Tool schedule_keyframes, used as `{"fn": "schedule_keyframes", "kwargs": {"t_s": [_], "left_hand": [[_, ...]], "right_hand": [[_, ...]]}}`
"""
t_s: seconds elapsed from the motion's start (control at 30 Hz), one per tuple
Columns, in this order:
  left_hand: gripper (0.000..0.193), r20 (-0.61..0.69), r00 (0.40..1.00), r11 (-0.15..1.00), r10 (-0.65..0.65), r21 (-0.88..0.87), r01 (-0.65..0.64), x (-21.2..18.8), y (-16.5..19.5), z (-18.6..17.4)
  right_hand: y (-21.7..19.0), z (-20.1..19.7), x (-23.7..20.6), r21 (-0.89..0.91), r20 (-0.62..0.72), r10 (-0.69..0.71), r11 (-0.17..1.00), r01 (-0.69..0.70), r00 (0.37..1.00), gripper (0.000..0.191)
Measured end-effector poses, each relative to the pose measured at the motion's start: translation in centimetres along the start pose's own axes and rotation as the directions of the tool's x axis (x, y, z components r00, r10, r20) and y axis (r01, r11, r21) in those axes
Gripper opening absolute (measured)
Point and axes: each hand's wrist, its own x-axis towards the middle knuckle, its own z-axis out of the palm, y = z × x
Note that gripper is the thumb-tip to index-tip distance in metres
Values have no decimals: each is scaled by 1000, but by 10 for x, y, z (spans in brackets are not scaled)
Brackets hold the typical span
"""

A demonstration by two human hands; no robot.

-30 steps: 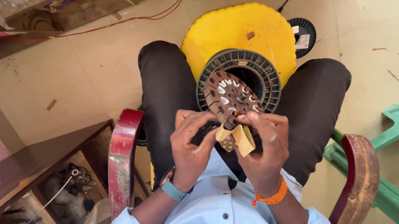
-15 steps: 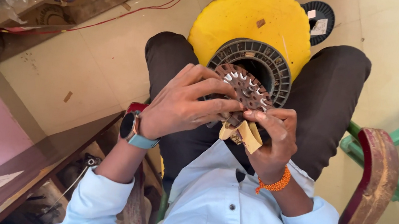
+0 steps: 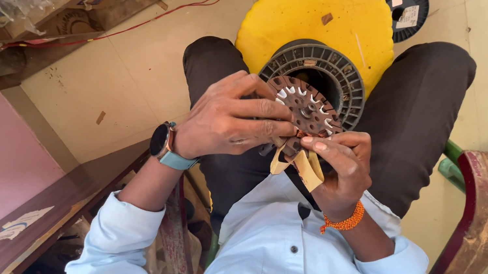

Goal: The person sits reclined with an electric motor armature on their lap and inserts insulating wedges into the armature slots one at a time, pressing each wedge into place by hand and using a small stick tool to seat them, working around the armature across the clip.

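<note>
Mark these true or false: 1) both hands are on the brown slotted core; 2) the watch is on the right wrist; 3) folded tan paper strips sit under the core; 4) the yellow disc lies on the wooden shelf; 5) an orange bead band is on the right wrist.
1) True. The left hand and right hand both grip the brown slotted core.
2) False. The watch is on the left wrist.
3) True. The tan paper strips hang just below the core, at the right hand's fingers.
4) False. The yellow disc lies on the floor ahead of the knees, behind a black ribbed ring.
5) True. The orange bead band circles the right wrist.
</note>
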Motion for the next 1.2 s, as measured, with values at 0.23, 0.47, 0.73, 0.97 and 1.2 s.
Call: {"fn": "schedule_keyframes", "kwargs": {"t_s": [0.23, 0.47, 0.73, 0.97, 1.2], "left_hand": [[22, -133, 991, 997, -15, 69, 25, -2, 6, 12], [54, -17, 990, 989, -141, 47, 141, -8, 11, 5], [66, -135, 915, 911, -381, -226, 346, -32, 74, 15], [34, -370, 475, 565, -798, -732, 379, -41, 108, 83], [14, -527, 532, 747, -663, -516, 419, -48, 94, 91]], "right_hand": [[5, 2, -2, -20, -23, -61, 998, 61, 998, 52], [4, -7, -2, -9, 20, -123, 992, 123, 992, 81], [16, -15, -20, 74, -19, -20, 997, 21, 1000, 77], [21, -13, -25, 114, 7, -8, 993, 7, 1000, 66], [22, -38, -10, 219, -47, 61, 974, -49, 997, 47]]}}
